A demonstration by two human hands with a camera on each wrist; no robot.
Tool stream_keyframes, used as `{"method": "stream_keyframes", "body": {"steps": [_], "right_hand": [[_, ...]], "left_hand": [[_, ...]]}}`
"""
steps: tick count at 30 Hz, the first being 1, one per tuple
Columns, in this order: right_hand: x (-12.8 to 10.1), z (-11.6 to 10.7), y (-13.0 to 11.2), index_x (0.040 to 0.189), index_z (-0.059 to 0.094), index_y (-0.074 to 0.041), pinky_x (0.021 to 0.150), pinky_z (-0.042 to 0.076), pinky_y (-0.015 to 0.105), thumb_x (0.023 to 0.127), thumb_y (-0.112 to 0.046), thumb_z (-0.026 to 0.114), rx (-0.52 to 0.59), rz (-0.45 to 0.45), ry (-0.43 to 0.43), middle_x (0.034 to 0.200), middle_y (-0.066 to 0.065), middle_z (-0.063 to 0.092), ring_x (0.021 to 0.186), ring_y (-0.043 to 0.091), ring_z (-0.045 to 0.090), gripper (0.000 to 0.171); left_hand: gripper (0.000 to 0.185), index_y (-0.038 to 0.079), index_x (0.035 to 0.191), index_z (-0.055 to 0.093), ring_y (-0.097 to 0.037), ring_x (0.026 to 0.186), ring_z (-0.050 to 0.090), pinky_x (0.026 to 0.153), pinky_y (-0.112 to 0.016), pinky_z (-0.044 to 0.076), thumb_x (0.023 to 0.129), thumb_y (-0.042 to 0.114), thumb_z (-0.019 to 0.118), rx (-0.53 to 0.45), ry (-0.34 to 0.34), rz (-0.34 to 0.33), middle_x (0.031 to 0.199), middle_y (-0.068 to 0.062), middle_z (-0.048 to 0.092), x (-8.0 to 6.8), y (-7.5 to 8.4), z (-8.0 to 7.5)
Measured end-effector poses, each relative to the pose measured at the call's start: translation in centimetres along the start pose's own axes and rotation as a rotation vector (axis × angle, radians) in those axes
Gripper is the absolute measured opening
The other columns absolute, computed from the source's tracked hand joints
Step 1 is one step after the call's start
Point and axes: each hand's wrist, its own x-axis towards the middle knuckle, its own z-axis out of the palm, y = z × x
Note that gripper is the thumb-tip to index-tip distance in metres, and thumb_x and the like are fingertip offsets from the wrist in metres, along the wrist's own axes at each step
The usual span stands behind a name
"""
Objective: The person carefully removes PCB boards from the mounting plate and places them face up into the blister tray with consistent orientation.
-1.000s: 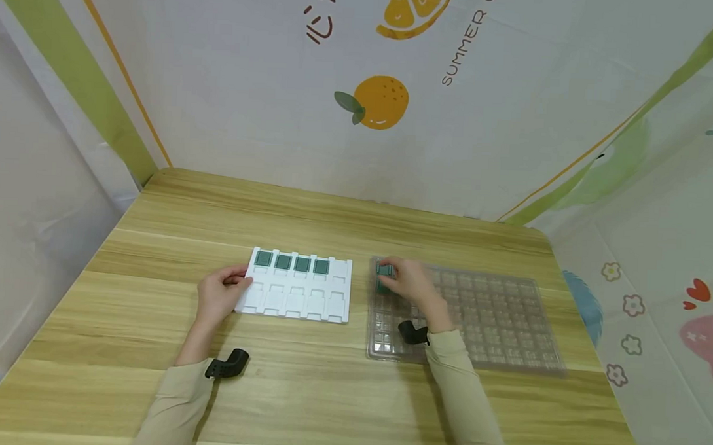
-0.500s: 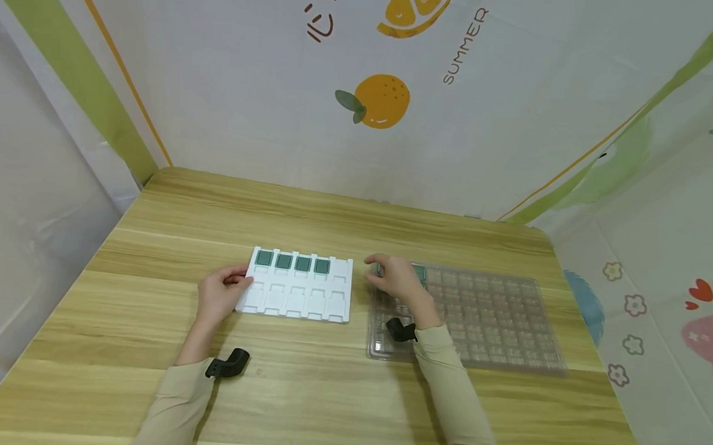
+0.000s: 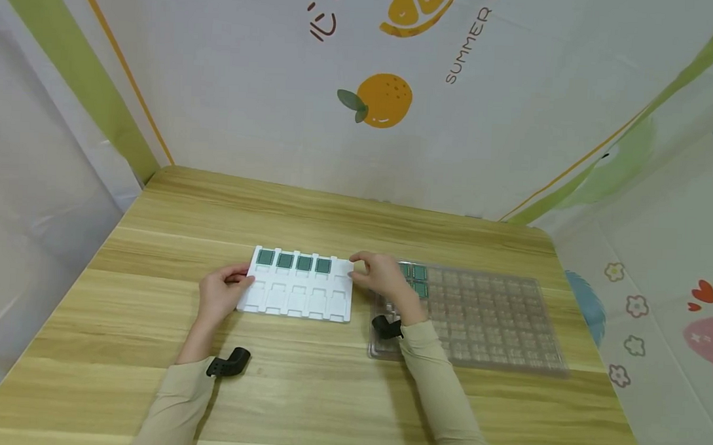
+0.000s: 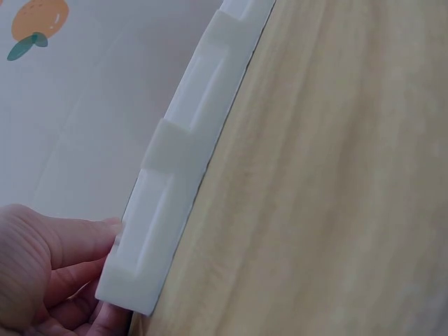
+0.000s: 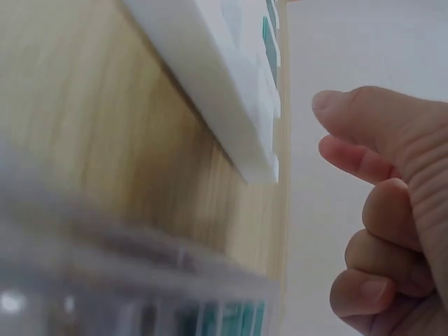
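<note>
The rightmost green square (image 3: pixel 323 266) sits in the far row of the white tray (image 3: pixel 289 279), one white pocket in from the tray's right end. It lies to the left of the right hand (image 3: pixel 384 276), the nearer of the two; the tray's long axis runs crosswise between both hands. The square is flat and dark, with a paler edge, and three more green squares (image 3: pixel 284 260) continue its row leftward.

At the tray's right end, the right hand's thumb and forefinger are parted, nothing visible between them, the other fingers loosely bent; whether they touch the tray is hard to judge. The left hand (image 3: pixel 220 290) pinches the tray's left end.

Right of the white tray, partly under the right forearm, lies a clear tray (image 3: pixel 483 318) with more green pieces (image 3: pixel 420 272) in its far left part. Both trays rest on a wood-grain table (image 3: pixel 303 397).
</note>
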Motion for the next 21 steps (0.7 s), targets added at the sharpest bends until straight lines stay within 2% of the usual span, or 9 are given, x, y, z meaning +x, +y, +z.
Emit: {"method": "stream_keyframes", "body": {"steps": [11,21], "right_hand": [[1.6,0.9,-1.2,0.107,0.068,-0.006,0.046,0.024,0.02,0.084,-0.023,0.07,-0.022,-0.031,-0.01,0.052,-0.007,0.034,0.047,0.007,0.028,0.029],[2.6,1.9,-1.9,0.111,0.066,-0.007,0.051,0.026,0.021,0.085,-0.024,0.069,-0.053,-0.007,-0.053,0.056,-0.005,0.037,0.053,0.009,0.032,0.031]], "left_hand": [[0.022,-0.009,0.101,0.068,0.004,0.064,0.05,0.057,-0.009,0.042,0.08,-0.003,0.067,0.005,-0.007,-0.001,0.085,-0.022,0.066,0.1,0.0,0.0],[0.021,-0.01,0.1,0.068,0.002,0.065,0.051,0.057,-0.008,0.042,0.08,-0.004,0.067,-0.002,-0.004,-0.005,0.086,-0.024,0.066,0.0,0.0,-0.1]]}}
